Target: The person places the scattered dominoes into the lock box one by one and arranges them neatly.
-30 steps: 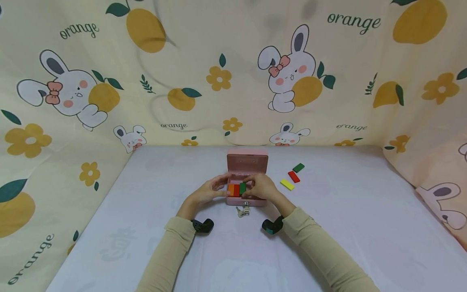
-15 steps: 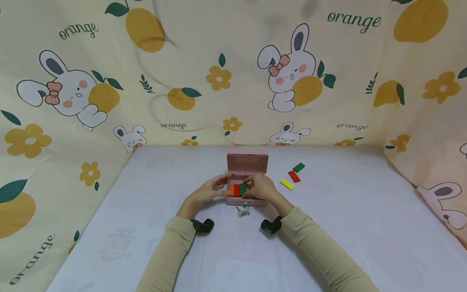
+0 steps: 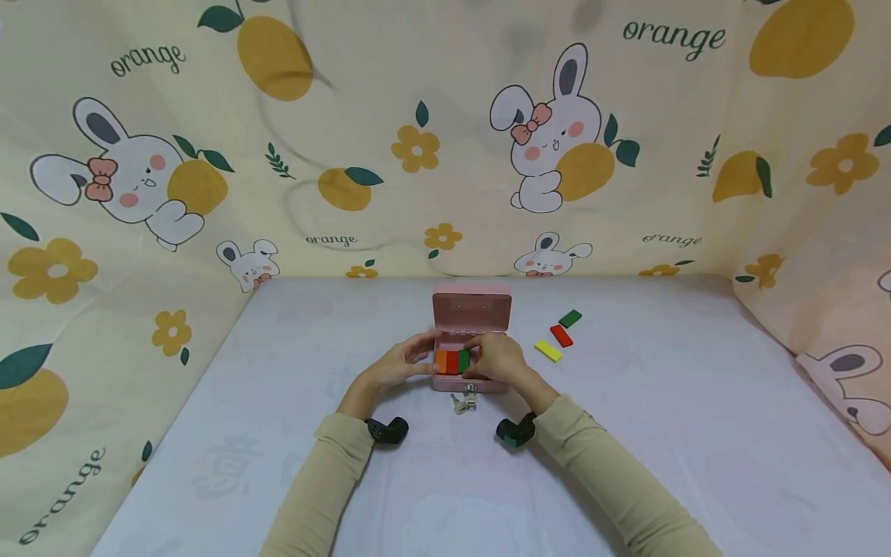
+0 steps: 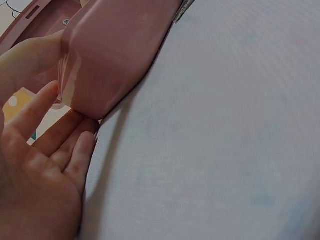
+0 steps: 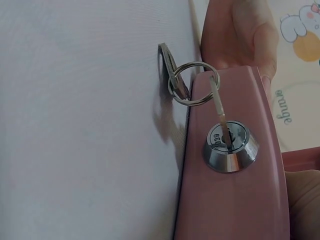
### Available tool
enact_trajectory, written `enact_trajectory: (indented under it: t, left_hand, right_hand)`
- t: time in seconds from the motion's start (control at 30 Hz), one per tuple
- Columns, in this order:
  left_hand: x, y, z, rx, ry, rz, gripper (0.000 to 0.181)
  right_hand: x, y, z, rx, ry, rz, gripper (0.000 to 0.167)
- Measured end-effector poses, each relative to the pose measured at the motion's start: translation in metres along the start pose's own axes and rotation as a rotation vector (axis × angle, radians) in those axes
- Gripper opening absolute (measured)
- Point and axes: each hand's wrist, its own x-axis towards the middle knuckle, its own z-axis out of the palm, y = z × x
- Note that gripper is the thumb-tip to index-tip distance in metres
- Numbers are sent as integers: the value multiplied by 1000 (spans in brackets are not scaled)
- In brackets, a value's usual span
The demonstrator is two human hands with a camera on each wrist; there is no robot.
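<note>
The pink metal box stands with its lid raised. At its left end, my left hand grips the side between thumb and fingers; the left wrist view shows them on the box corner. Inside, an orange block, a red block and a green block lie side by side. My right hand reaches in over the right part, pinching the green block by its ends and hiding that area. A key sits in the front lock, with a ring on it.
To the right of the box, a green block, a red block and a yellow block lie on the white tablecloth. A patterned curtain rises behind the table and at both sides.
My right wrist has shifted slightly left, and the green block under its fingers sits marginally lower. My left hand and the box look the same.
</note>
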Motion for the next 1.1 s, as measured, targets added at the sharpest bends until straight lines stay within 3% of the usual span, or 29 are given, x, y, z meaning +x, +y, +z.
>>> enact_trajectory:
  t: [0.27,0.47,0.7,1.1]
  left_hand:
    - [1,0,0,-2,10,-13,69]
    - [-1,1,0,2,4,8,68]
    - [-2,2,1,-24,18,-32,68]
    - [-1,4,2,-30,25,-51,67]
  right_hand:
    - [-2,2,1,28,14,-20,48]
    - [-4,10,-1,163,15,-109,44]
    - [-9,19,-4,351,26,-227,35]
    - [-19,26,-14,413,-2,-213,34]
